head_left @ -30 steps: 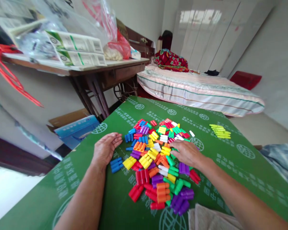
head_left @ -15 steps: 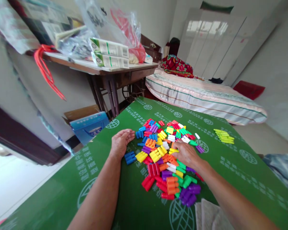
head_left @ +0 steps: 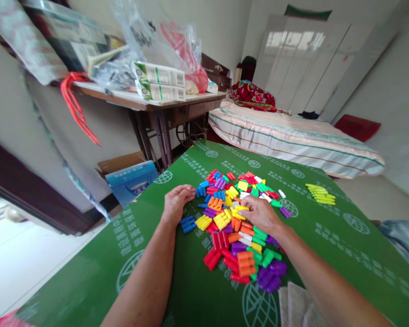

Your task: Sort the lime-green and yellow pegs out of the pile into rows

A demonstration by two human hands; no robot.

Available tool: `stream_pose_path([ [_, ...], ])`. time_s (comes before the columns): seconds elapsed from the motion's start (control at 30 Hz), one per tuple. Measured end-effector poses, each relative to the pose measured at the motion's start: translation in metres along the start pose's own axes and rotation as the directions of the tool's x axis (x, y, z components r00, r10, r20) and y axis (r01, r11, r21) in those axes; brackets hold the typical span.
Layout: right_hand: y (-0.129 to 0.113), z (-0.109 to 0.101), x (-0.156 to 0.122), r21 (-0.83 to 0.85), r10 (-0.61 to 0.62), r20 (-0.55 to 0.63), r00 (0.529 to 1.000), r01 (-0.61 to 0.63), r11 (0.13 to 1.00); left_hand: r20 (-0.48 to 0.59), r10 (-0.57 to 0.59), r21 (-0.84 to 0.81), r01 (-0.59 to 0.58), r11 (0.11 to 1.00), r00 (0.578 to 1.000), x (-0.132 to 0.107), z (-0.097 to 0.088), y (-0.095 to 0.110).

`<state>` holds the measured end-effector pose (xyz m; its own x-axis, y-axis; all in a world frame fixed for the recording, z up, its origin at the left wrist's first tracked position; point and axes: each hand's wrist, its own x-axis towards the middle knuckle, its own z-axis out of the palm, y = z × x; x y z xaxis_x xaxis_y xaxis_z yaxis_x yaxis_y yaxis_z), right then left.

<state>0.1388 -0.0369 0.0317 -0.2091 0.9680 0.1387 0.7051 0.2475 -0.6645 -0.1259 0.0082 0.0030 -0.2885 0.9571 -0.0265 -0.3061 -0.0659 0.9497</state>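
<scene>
Nudged leftward since the earlier frame, the right hand (head_left: pixel 260 213) pinches a yellow ribbed plastic block (head_left: pixel 239 209) over the flat green bench (head_left: pixel 191 286)'s middle — the left hand (head_left: pixel 177 204) apart, nearer its left edge, grip unclear.

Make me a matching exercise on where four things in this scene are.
Things:
1. left hand
2. right hand
3. lime-yellow pieces
4. folded cloth

Places:
A. apart from the mixed pile, toward the right of the green tabletop
B. at the bottom of the picture, by the right forearm
C. at a yellow piece inside the pile
D. beside blue pieces at the pile's left edge

Pairs: 1-D, 2-C, 3-A, 4-B
</scene>
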Motion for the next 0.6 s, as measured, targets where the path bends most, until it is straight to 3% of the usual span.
stream_pose_path([
  [0.23,-0.006,0.022,0.013,-0.008,-0.029,0.025,0.999,0.029,1.000,0.016,-0.009,0.068,0.008,0.998,1.000,-0.005,0.004,0.003],
  [0.43,-0.029,0.014,0.004,-0.261,0.048,0.186,0.981,0.002,0.965,0.033,-0.003,0.080,0.000,0.997,0.999,-0.007,0.005,0.005],
  [0.6,-0.040,0.007,0.001,-0.443,0.119,0.204,0.972,-0.017,0.896,0.028,-0.002,0.119,-0.002,0.993,1.000,-0.007,0.005,0.005],
])
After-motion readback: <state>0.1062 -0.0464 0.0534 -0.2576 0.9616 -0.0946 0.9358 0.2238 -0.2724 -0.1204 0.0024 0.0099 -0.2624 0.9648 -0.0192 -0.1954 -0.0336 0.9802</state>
